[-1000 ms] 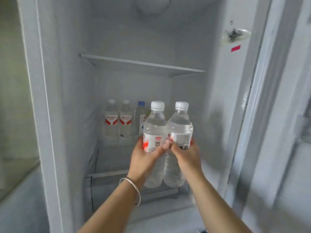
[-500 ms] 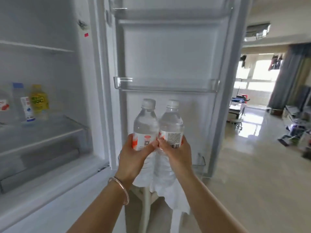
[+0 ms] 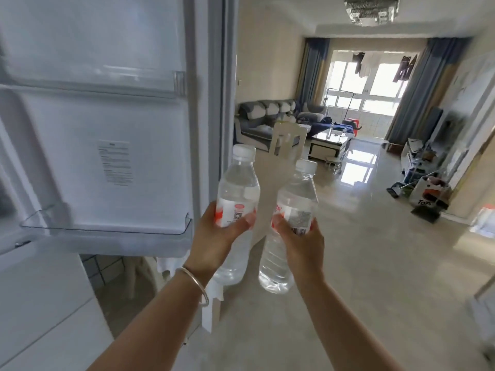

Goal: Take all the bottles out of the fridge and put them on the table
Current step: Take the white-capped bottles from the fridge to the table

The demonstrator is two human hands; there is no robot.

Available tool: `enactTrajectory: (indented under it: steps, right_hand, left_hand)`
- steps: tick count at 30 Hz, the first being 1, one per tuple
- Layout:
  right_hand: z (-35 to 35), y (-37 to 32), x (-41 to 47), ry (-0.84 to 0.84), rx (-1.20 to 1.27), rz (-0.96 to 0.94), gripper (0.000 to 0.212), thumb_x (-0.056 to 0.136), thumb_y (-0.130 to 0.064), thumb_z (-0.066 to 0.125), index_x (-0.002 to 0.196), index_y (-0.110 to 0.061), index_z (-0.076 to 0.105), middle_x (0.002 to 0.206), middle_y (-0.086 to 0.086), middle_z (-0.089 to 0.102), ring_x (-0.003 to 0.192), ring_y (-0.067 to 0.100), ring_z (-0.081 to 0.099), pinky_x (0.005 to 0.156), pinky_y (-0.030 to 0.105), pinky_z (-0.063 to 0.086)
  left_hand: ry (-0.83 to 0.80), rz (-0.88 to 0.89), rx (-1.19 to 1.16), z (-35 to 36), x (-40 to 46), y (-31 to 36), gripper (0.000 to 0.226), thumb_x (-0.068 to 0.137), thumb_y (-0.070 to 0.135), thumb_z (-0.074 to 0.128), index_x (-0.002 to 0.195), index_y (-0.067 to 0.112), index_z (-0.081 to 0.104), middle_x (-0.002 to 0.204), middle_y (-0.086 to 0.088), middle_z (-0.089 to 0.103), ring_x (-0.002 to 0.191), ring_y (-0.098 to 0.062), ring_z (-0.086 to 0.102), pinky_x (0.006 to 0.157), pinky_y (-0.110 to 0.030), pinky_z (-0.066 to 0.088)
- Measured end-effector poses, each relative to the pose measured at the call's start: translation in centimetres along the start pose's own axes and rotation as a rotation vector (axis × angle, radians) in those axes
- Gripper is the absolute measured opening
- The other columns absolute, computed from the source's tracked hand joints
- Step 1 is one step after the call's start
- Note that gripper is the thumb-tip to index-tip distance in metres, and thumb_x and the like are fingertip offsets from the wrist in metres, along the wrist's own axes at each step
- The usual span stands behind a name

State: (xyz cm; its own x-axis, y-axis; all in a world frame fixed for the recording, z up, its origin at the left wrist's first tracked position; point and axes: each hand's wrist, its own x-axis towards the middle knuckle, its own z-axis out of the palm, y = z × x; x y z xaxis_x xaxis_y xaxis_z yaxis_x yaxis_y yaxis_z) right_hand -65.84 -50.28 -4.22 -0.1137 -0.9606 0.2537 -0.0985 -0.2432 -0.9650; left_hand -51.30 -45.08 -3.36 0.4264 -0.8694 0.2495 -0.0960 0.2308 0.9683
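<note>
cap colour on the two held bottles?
White, both the left bottle's cap and the right bottle's cap; head view.

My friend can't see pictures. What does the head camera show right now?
Each hand holds a clear water bottle: left hand, left bottle; right hand, right bottle. The open fridge door is on the left, a bright living room ahead.

Glossy floor [image 3: 361, 236], grey sofa [image 3: 263, 116], bright windows [image 3: 369, 84].
</note>
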Motion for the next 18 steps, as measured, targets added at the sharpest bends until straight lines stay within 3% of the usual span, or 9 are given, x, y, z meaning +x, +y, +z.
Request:
enactTrajectory:
  steps: [2, 6, 9, 14, 18]
  right_hand:
    - [-1.5, 1.2, 2.3, -0.001, -0.016, -0.005, 0.041, 0.063, -0.035, 0.082, 0.095, -0.018, 0.061, 0.079, -0.005, 0.067, 0.076, 0.018, 0.066, 0.070, 0.032, 0.051]
    - [-3.1, 3.4, 7.2, -0.012, -0.057, -0.031, 0.039, 0.063, -0.030, 0.082, 0.092, -0.022, 0.058, 0.075, -0.011, 0.064, 0.071, 0.008, 0.063, 0.062, 0.025, 0.046]
    - [-3.2, 5.1, 11.7, -0.007, -0.084, -0.040, 0.042, 0.061, -0.033, 0.082, 0.093, -0.022, 0.057, 0.077, -0.010, 0.064, 0.072, 0.011, 0.063, 0.064, 0.027, 0.046]
    - [-1.7, 7.2, 20.9, 0.011, -0.123, -0.032, 0.046, 0.061, -0.036, 0.082, 0.097, -0.020, 0.058, 0.078, -0.010, 0.064, 0.074, 0.013, 0.063, 0.066, 0.027, 0.047]
    - [0.1, 8.8, 27.7, 0.007, -0.124, -0.014, 0.043, 0.061, -0.036, 0.082, 0.095, -0.020, 0.059, 0.077, -0.009, 0.064, 0.072, 0.012, 0.063, 0.066, 0.028, 0.047]
  left_hand:
    - [0.013, -0.007, -0.006, 2.7, 1.3, -1.1, 0.048, 0.063, 0.038, 0.079, 0.102, 0.017, 0.062, 0.088, 0.000, 0.073, 0.079, -0.012, 0.070, 0.062, -0.018, 0.051]
    - [0.012, -0.049, -0.035, 7.7, 5.3, -3.3, 0.060, 0.056, 0.049, 0.077, 0.104, 0.016, 0.063, 0.091, -0.002, 0.073, 0.082, -0.020, 0.071, 0.072, -0.035, 0.057]
    - [0.010, -0.059, -0.057, 10.9, 9.4, -5.1, 0.056, 0.059, 0.045, 0.079, 0.104, 0.017, 0.063, 0.092, -0.003, 0.073, 0.084, -0.020, 0.071, 0.075, -0.036, 0.057]
    - [-0.006, -0.082, -0.037, 14.8, 18.6, -8.5, 0.067, 0.050, 0.056, 0.074, 0.104, 0.017, 0.064, 0.091, -0.001, 0.073, 0.083, -0.018, 0.070, 0.079, -0.041, 0.057]
    - [0.029, -0.095, -0.036, 16.9, 25.1, -10.6, 0.048, 0.065, 0.041, 0.078, 0.102, 0.014, 0.064, 0.090, -0.004, 0.073, 0.082, -0.020, 0.070, 0.072, -0.034, 0.055]
